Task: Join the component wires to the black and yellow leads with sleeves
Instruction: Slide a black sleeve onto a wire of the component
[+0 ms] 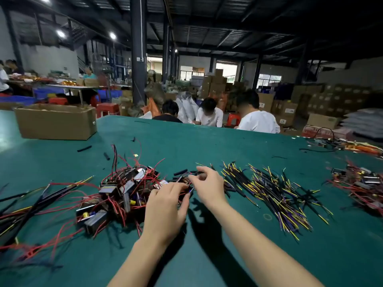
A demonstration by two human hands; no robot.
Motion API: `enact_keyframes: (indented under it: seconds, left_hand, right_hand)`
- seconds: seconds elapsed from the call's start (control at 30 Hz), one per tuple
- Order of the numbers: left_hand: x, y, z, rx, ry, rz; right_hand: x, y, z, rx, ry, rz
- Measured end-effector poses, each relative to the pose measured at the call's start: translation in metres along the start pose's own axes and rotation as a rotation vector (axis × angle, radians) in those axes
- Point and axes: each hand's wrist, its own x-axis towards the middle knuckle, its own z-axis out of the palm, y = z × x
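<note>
Left hand (pixel 165 208) curls over a small component (pixel 184 183) with red wires; right hand (pixel 209 185) pinches at its wires beside it. One component pile (pixel 124 193) lies left, one heap of black-and-yellow leads (pixel 269 189) right, three loose sleeves (pixel 180 172) on the green table (pixel 207 141).

Both bare forearms reach in from the near edge. Left hand (pixel 165 206) palm down, fingers curled tight; right hand (pixel 209 186) just beyond it, fingertips pinched together.
</note>
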Motion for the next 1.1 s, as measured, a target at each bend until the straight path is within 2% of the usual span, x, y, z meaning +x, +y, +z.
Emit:
enact_keyframes:
  seconds: [0.1, 0.3, 0.5, 0.6, 0.7, 0.8, 0.87, 1.0, 1.1]
  left_hand:
    - [-0.004, -0.007, 0.007, 0.022, 0.041, 0.051]
    - [-0.007, -0.01, 0.01, 0.011, 0.048, 0.028]
    - [-0.008, -0.013, 0.009, -0.016, 0.051, 0.014]
    - [-0.007, -0.017, 0.007, 0.01, 0.074, 0.01]
    - [-0.009, -0.02, 0.005, 0.035, 0.038, -0.058]
    - [-0.01, -0.02, 0.005, 0.042, 0.025, -0.102]
    - [-0.009, -0.019, 0.004, 0.002, 0.085, -0.072]
    - [-0.006, -0.014, -0.005, -0.155, 0.323, -0.035]
    - [-0.004, -0.011, -0.011, -0.25, 0.456, 0.053]
  right_hand:
    - [0.01, -0.001, 0.006, -0.056, -0.001, -0.026]
    - [0.016, 0.002, 0.004, -0.243, -0.001, -0.132]
    - [0.012, -0.011, -0.027, -0.398, 0.1, -0.394]
    - [0.008, -0.019, -0.04, -0.324, 0.154, -0.451]
    - [0.005, -0.024, -0.046, -0.114, 0.177, -0.383]
    - [0.002, -0.029, -0.045, -0.029, 0.216, -0.329]
    - [-0.001, -0.034, -0.045, -0.01, 0.211, -0.335]
    - [0.0, -0.04, -0.045, -0.249, -0.062, -0.344]
    - [0.001, -0.042, -0.047, -0.27, -0.115, -0.304]
